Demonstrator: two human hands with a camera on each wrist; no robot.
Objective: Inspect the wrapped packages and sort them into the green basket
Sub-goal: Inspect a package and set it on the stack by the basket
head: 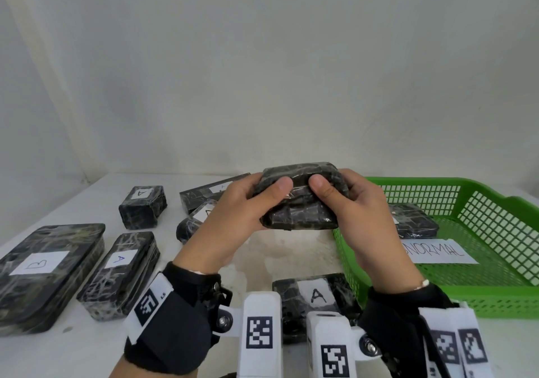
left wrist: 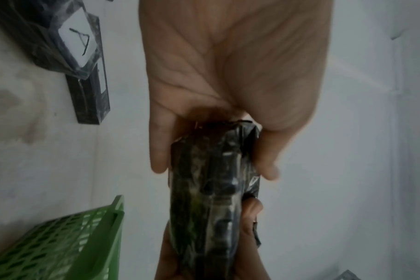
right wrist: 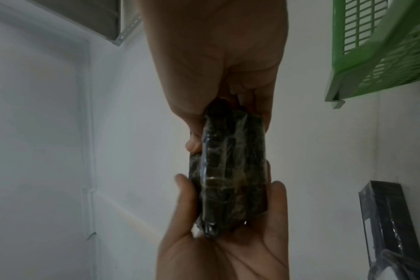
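From the head view, both hands hold one dark wrapped package (head: 300, 199) up above the table (head: 262, 249); the left hand (head: 233, 217) grips its left end, thumb laid over the top face, and the right hand (head: 361, 217) grips the right end the same way, the two thumbs nearly meeting; just right of the right fingers sits the green basket (head: 495, 290), with another package (head: 414, 221) and a paper label (head: 440, 252) inside; left of the left fingers lie more packages, one marked B (head: 43, 272).

From the left wrist, the left fingers (left wrist: 160, 147) curl narrowly round the package (left wrist: 209, 199); the basket (left wrist: 60, 242) is off to one side.

From the right wrist, the right hand (right wrist: 218, 66) pinches the package (right wrist: 230, 170) at its near end; the left hand (right wrist: 228, 246) cups the far end.
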